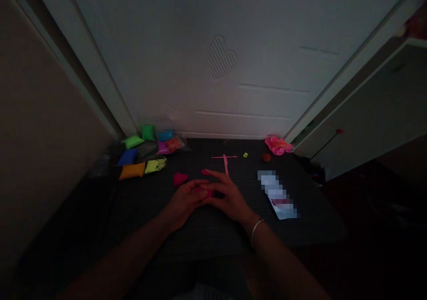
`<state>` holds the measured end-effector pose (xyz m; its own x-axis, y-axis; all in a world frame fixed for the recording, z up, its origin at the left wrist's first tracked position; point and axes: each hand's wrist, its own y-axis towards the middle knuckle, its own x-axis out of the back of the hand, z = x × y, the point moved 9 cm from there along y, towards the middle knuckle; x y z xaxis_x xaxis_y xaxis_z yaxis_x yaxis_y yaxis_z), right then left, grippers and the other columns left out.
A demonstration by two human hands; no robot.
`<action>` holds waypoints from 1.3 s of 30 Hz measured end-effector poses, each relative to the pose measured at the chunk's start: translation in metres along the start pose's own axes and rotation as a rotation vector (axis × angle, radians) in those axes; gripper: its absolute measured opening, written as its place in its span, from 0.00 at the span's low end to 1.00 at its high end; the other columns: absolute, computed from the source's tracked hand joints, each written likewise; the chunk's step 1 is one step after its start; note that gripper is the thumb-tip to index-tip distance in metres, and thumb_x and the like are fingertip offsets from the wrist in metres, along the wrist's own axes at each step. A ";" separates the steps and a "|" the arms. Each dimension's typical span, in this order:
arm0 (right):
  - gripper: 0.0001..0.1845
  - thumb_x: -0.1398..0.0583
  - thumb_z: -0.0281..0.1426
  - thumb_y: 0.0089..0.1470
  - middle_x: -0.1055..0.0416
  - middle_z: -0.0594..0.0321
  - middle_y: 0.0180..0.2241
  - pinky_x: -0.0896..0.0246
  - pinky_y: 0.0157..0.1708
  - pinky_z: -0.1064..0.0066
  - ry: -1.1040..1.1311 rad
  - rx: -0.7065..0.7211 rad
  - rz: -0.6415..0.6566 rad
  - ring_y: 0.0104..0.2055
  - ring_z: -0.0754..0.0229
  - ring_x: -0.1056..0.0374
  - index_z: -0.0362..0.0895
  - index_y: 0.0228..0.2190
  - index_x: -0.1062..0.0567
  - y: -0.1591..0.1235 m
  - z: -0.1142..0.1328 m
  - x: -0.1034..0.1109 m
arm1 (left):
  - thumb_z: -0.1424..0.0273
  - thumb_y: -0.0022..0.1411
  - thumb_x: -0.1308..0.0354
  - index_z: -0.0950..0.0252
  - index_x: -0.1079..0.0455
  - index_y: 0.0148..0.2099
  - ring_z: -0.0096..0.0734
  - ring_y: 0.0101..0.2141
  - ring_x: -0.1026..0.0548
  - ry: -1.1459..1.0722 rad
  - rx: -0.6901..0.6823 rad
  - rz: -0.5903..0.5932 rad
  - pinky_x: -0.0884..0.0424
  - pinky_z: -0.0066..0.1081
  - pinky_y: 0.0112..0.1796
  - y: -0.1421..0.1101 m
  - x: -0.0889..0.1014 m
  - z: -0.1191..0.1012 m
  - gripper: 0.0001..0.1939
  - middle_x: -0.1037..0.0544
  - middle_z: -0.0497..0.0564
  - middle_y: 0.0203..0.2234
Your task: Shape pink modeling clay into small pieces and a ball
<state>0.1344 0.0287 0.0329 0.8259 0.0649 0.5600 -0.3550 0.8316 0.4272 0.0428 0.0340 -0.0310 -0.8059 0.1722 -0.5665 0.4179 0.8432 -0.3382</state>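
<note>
Over the dark table, my left hand (185,203) is closed around a piece of pink modelling clay (209,193), thumb on top. My right hand (231,200) meets it from the other side, its thumb and fingers curved onto the same clay; the clay is partly hidden by the fingers. A bracelet circles my right wrist. Beside my left fingers rests a larger lump of pink clay (179,179). A small pink piece (204,172) shows at the tip of my raised right index finger; whether they touch I cannot tell.
Behind my hands lie a pink plastic knife (226,164) and a thin pink stick tool (216,157). Several coloured clay packets, including an orange one (132,171), sit at left. To the right are a phone (276,195), a brown ball (266,157) and a pink flower (279,145).
</note>
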 end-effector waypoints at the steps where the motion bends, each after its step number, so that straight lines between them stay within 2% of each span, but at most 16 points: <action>1: 0.18 0.37 0.34 0.44 0.40 0.61 0.53 0.46 0.52 0.60 0.000 -0.002 -0.002 0.54 0.57 0.43 0.52 0.41 0.28 0.000 0.000 0.000 | 0.76 0.45 0.37 0.67 0.30 0.38 0.25 0.31 0.27 -0.007 0.004 0.001 0.32 0.27 0.36 0.000 0.000 0.000 0.14 0.24 0.49 0.29; 6: 0.25 0.36 0.35 0.43 0.41 0.59 0.54 0.48 0.53 0.59 0.046 -0.073 -0.046 0.55 0.56 0.44 0.52 0.46 0.31 0.001 -0.006 0.005 | 0.74 0.47 0.38 0.68 0.30 0.37 0.26 0.31 0.27 -0.013 0.005 -0.018 0.31 0.29 0.37 0.000 0.001 -0.002 0.11 0.24 0.51 0.31; 11: 0.15 0.40 0.33 0.49 0.38 0.60 0.50 0.46 0.52 0.62 0.109 -0.110 -0.103 0.52 0.58 0.41 0.52 0.41 0.27 -0.001 -0.012 0.010 | 0.74 0.49 0.38 0.66 0.31 0.38 0.28 0.33 0.26 -0.020 -0.009 -0.010 0.31 0.33 0.40 0.001 0.003 -0.004 0.11 0.24 0.50 0.33; 16: 0.17 0.46 0.31 0.54 0.39 0.60 0.52 0.46 0.53 0.60 0.086 -0.104 -0.047 0.54 0.58 0.43 0.52 0.46 0.31 0.000 -0.008 0.006 | 0.75 0.49 0.39 0.66 0.32 0.37 0.27 0.32 0.26 -0.006 0.011 -0.038 0.30 0.34 0.39 0.000 0.005 -0.003 0.11 0.25 0.49 0.30; 18: 0.22 0.44 0.33 0.52 0.41 0.59 0.54 0.48 0.54 0.60 0.041 -0.081 -0.005 0.55 0.57 0.45 0.52 0.50 0.36 0.001 -0.003 0.003 | 0.76 0.48 0.38 0.66 0.32 0.38 0.26 0.30 0.27 -0.015 0.002 -0.050 0.29 0.32 0.37 0.000 0.005 -0.003 0.12 0.26 0.49 0.29; 21: 0.38 0.36 0.39 0.42 0.43 0.56 0.55 0.49 0.54 0.58 -0.049 -0.039 0.020 0.56 0.54 0.47 0.49 0.54 0.42 0.001 0.003 -0.001 | 0.76 0.48 0.38 0.65 0.33 0.42 0.26 0.30 0.27 -0.040 0.005 -0.023 0.30 0.30 0.35 0.000 0.000 -0.002 0.16 0.25 0.50 0.32; 22: 0.40 0.35 0.40 0.40 0.43 0.55 0.55 0.50 0.54 0.57 -0.077 -0.027 0.018 0.56 0.53 0.46 0.49 0.54 0.42 0.001 0.004 -0.002 | 0.76 0.48 0.38 0.66 0.33 0.42 0.26 0.31 0.27 -0.044 0.010 -0.007 0.30 0.30 0.35 0.000 -0.001 -0.001 0.16 0.25 0.50 0.32; 27: 0.28 0.37 0.38 0.42 0.40 0.56 0.53 0.47 0.52 0.60 -0.096 -0.030 -0.004 0.53 0.56 0.43 0.48 0.47 0.34 0.001 0.003 -0.002 | 0.72 0.52 0.40 0.69 0.30 0.36 0.26 0.31 0.27 -0.035 0.045 0.037 0.31 0.28 0.35 0.000 -0.003 0.005 0.08 0.25 0.52 0.31; 31: 0.27 0.36 0.38 0.41 0.40 0.56 0.53 0.47 0.52 0.61 -0.025 -0.012 0.010 0.54 0.56 0.44 0.48 0.46 0.33 0.000 0.003 -0.004 | 0.72 0.51 0.40 0.69 0.29 0.35 0.25 0.29 0.28 -0.032 0.098 0.065 0.32 0.27 0.34 -0.001 -0.005 0.008 0.08 0.25 0.52 0.29; 35: 0.28 0.36 0.37 0.42 0.40 0.57 0.53 0.48 0.53 0.59 0.001 -0.017 0.022 0.55 0.56 0.45 0.50 0.47 0.34 0.000 0.002 -0.005 | 0.75 0.50 0.40 0.69 0.29 0.34 0.24 0.27 0.28 -0.052 0.080 0.043 0.32 0.25 0.32 -0.001 -0.005 0.004 0.06 0.25 0.50 0.26; 39: 0.32 0.36 0.37 0.42 0.42 0.58 0.55 0.50 0.54 0.58 0.058 -0.041 0.016 0.56 0.55 0.46 0.53 0.50 0.36 0.000 0.001 -0.004 | 0.71 0.53 0.42 0.68 0.29 0.34 0.27 0.29 0.27 -0.120 0.075 0.077 0.31 0.28 0.34 -0.002 -0.009 0.004 0.06 0.24 0.52 0.28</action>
<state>0.1304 0.0283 0.0311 0.8448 0.1094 0.5237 -0.3512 0.8518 0.3886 0.0507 0.0285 -0.0287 -0.7162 0.1690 -0.6771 0.5103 0.7887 -0.3430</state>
